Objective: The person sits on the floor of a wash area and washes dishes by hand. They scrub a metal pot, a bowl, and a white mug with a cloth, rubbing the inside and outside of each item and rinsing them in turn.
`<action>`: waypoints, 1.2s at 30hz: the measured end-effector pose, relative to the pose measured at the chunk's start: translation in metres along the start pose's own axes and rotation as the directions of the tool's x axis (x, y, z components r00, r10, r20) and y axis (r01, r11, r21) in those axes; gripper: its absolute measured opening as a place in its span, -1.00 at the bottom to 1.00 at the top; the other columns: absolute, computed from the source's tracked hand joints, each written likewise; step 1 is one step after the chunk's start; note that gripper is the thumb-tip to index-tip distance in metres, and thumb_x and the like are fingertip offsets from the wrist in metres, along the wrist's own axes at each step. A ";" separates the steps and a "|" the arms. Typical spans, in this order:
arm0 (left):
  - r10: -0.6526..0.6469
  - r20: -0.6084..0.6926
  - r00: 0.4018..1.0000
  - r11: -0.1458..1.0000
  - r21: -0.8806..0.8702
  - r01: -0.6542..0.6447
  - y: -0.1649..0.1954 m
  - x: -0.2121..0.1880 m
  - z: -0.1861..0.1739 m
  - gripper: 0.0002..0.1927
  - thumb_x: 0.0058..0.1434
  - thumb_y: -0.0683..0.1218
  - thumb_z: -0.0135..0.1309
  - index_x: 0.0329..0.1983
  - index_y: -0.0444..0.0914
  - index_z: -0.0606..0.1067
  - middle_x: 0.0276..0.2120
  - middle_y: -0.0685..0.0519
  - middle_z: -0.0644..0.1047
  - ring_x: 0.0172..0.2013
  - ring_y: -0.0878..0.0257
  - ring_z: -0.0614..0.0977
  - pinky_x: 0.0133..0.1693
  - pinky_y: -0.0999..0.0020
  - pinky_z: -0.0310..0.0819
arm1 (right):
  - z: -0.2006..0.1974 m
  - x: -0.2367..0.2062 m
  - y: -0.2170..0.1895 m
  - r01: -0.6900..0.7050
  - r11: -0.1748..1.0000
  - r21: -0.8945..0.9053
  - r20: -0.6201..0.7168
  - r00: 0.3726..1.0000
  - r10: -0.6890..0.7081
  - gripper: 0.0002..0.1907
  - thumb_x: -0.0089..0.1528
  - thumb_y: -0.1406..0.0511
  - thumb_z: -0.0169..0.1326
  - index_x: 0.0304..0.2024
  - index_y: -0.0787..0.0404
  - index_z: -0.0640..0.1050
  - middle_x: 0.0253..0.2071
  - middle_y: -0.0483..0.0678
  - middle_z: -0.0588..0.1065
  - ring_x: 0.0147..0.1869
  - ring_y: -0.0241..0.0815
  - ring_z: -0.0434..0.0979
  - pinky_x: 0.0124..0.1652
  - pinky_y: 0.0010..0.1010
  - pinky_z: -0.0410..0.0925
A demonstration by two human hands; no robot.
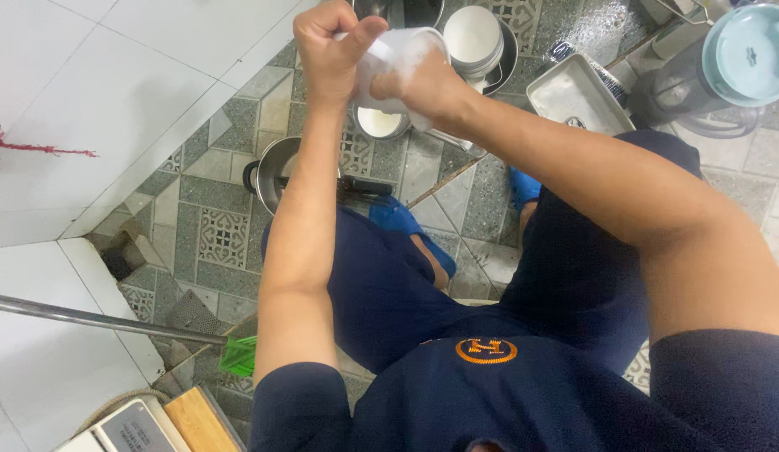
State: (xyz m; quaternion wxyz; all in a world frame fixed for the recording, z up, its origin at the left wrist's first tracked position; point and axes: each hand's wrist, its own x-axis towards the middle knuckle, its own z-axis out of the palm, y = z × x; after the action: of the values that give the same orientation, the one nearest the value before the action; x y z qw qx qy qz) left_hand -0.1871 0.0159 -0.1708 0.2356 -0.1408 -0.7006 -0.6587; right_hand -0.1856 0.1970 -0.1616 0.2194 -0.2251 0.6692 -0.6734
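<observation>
**Both hands closed on a white cup, held above the tiled floor**

Left hand (332, 52): grip clenched into a fist at the rim of a white cup (406, 63), thumb side up, fingers curled tight; something white shows between the fingers, too small to tell what. Right hand (423, 84): wrapped around the cup's side from below and behind, grasping it; suds or water gloss the cup wall. The cup sits between the two hands, lifted clear of the floor, tilted toward the left hand.

Directly under the hands: a small metal bowl (379, 123) with pale liquid in it, on the floor. Beyond, a stack of white bowls (473, 38) resting in a dark pan. To the right, a rectangular metal tray (576, 94); further right, a blender jug with a pale blue lid (745, 54). Left of the person's knees, a steel pot (272, 172) with a black handle.

The person squats, dark blue clothes, blue slippers (398, 216) on patterned grey floor tiles (222, 238). Lower left: a metal pole (88, 318), a green brush head (239, 356), a scale (121, 431) beside a wooden board (197, 418).
</observation>
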 end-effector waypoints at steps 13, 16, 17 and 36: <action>-0.061 -0.060 0.996 0.998 -0.025 0.059 -0.007 -0.001 -0.008 -0.40 0.18 0.06 0.45 -0.67 -0.27 0.30 -0.64 0.23 0.23 -0.54 0.42 0.17 -0.45 0.38 -0.06 | -0.013 -0.001 0.001 0.307 0.877 -0.370 0.206 0.947 -0.244 -0.71 0.09 0.30 0.24 -0.17 0.30 0.57 -0.27 -0.02 0.56 -0.21 -0.21 0.56 -0.17 -0.34 0.44; -0.114 -0.068 0.991 0.965 -0.246 0.094 -0.009 0.003 -0.012 -0.39 0.18 0.07 0.44 -0.70 -0.26 0.30 -0.70 0.22 0.26 -0.61 0.41 0.18 -0.49 0.39 -0.07 | -0.013 0.003 0.004 0.530 0.651 -0.544 0.325 0.848 -0.419 -0.67 0.07 0.26 0.35 -0.22 0.32 0.60 -0.28 0.12 0.55 -0.21 -0.02 0.55 -0.17 -0.20 0.44; -0.119 -0.080 0.990 0.962 -0.256 0.095 -0.009 0.003 -0.012 -0.39 0.18 0.07 0.44 -0.70 -0.25 0.28 -0.69 0.22 0.24 -0.60 0.42 0.16 -0.48 0.39 -0.08 | -0.012 0.004 0.005 0.489 0.666 -0.563 0.311 0.872 -0.378 -0.69 0.08 0.26 0.34 -0.23 0.32 0.60 -0.30 0.10 0.55 -0.24 -0.04 0.55 -0.18 -0.22 0.44; -0.254 -0.050 0.966 0.946 -0.219 0.238 -0.017 0.009 -0.018 -0.41 0.16 0.15 0.42 -0.67 -0.23 0.33 -0.68 0.25 0.27 -0.64 0.44 0.19 -0.54 0.44 -0.08 | -0.019 0.007 0.015 0.636 0.522 -0.568 0.504 0.770 -0.391 -0.70 0.02 0.31 0.36 -0.29 0.29 0.55 -0.30 0.16 0.54 -0.18 0.10 0.57 -0.13 -0.16 0.45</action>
State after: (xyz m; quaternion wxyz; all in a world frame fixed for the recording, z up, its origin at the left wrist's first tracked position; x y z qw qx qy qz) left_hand -0.2002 -0.0045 -0.1801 0.1622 -0.0510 -0.6293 -0.7583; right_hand -0.2026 0.2085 -0.1764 0.0060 -0.5851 0.7320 -0.3489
